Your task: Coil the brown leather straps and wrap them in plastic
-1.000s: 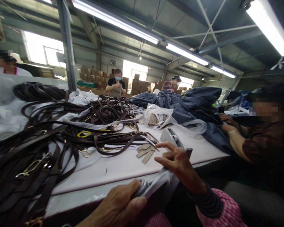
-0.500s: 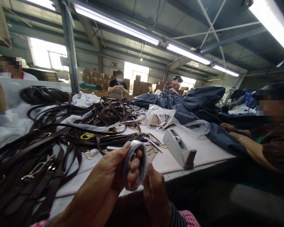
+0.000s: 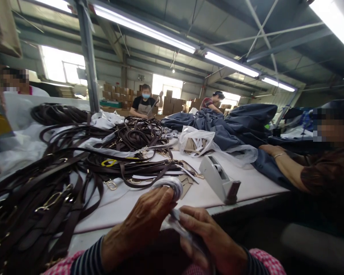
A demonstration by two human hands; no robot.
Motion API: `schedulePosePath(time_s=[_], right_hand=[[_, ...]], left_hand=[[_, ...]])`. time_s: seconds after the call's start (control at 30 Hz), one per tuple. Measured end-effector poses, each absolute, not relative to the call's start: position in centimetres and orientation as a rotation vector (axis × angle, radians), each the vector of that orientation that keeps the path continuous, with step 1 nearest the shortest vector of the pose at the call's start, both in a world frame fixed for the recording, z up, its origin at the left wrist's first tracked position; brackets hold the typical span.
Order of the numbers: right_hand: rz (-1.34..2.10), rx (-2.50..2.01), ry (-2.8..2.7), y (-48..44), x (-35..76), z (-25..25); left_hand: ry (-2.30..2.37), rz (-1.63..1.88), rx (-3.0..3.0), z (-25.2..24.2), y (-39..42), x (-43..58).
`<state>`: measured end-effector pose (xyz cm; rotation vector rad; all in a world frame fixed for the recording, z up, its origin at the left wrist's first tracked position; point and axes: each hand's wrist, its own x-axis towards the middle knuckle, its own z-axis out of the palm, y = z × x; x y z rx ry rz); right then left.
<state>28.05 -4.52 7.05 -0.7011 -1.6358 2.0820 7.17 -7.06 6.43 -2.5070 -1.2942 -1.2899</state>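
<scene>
From my remote seat, I have both of the person's hands in view just over the near edge of the table (image 3: 255,187). The left hand (image 3: 145,217) is curled almost shut around a clear plastic sleeve (image 3: 172,214), which bulges past the fingers in a pale loop. The right hand (image 3: 209,238) is half closed, its fingers (image 3: 200,225) pinching a lower stretch of the same plastic. Glare and the fingers hide the sleeve, so I cannot tell whether anything is inside it.

Dark brown leather straps (image 3: 60,179) with brass buckles (image 3: 53,202) lie in heavy tangles across the left side of the table. Small tan leather scraps (image 3: 185,183) sit just beyond the sleeve, and a grey tape dispenser (image 3: 218,179) stands to the right, near the table's front edge. Farther back are a white plastic bag (image 3: 195,141) and a heap of navy fabric (image 3: 220,128). At the right side of the view, a co-worker's arm (image 3: 283,162) rests on the fabric. Across the room, another co-worker in an apron (image 3: 143,103) stands before stacked cardboard boxes (image 3: 114,93).
</scene>
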Motion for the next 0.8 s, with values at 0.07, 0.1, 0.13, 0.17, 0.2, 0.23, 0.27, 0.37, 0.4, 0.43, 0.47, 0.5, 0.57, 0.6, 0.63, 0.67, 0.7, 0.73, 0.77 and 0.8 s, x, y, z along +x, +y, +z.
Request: schedulePosePath(time_s=[0.07,0.1,0.13,0.17,0.2,0.23,0.27,0.37,0.4,0.43,0.47,0.5,0.57,0.6,0.63,0.67,0.7,0.73,0.77,0.8], right_hand=[[2.107,-0.742,-1.691,-3.2,28.9,8.1],[2.105,-0.764,-1.740,-2.5,29.2,8.5],[2.092,-0.787,-1.793,-1.9,29.5,8.9],[2.073,-0.814,-1.846,-1.2,29.7,9.2],[2.050,-0.839,-1.898,-0.7,29.9,9.5],[2.021,-0.851,-1.954,-0.1,30.0,9.8],[1.977,-0.847,-2.013,0.4,30.2,10.1],[1.696,-0.771,-2.218,1.4,31.0,10.7],[1.548,-0.736,-2.302,1.5,31.2,10.8],[1.378,-0.702,-2.390,1.6,31.4,10.8],[1.194,-0.669,-2.472,1.5,31.5,10.8],[1.006,-0.635,-2.543,1.3,31.6,10.7],[0.683,-0.575,-2.611,0.6,31.3,10.1],[0.568,-0.559,-2.615,0.2,31.0,9.8],[0.480,-0.542,-2.604,-0.2,30.7,9.3],[0.399,-0.512,-2.585,-0.5,30.3,8.9],[0.316,-0.466,-2.565,-0.8,30.0,8.5],[0.236,-0.411,-2.540,-1.0,29.6,8.1],[0.169,-0.349,-2.518,-1.2,29.1,7.7],[0.122,-0.305,-2.499,-1.4,28.7,7.4]], left_hand=[[-1.170,-1.110,-2.586,5.4,-7.7,6.4],[-1.150,-1.067,-2.606,5.2,-8.1,6.1],[-1.145,-1.041,-2.611,5.0,-8.3,5.8],[-1.154,-1.019,-2.605,4.9,-8.6,5.5],[-1.180,-0.990,-2.600,4.9,-8.8,5.3],[-1.224,-0.949,-2.609,5.0,-9.1,5.2],[-1.287,-0.912,-2.630,5.1,-9.3,5.1],[-1.631,-0.818,-2.742,6.0,-10.0,4.8],[-1.753,-0.814,-2.782,6.4,-10.3,4.7],[-1.857,-0.845,-2.816,6.9,-10.6,4.6],[-1.938,-0.914,-2.850,7.3,-10.8,4.4],[-1.995,-1.023,-2.891,7.8,-11.0,4.2],[-2.063,-1.349,-2.977,8.5,-11.1,3.8],[-2.103,-1.538,-3.011,8.7,-11.1,3.6],[-2.145,-1.722,-3.047,8.7,-10.9,3.5],[-2.191,-1.900,-3.070,8.7,-10.8,3.5],[-2.233,-2.070,-3.073,8.5,-10.7,3.5],[-2.259,-2.242,-3.051,8.3,-10.6,3.5],[-2.260,-2.421,-2.999,8.1,-10.6,3.7],[-2.229,-2.600,-2.927,7.9,-10.6,3.8]])
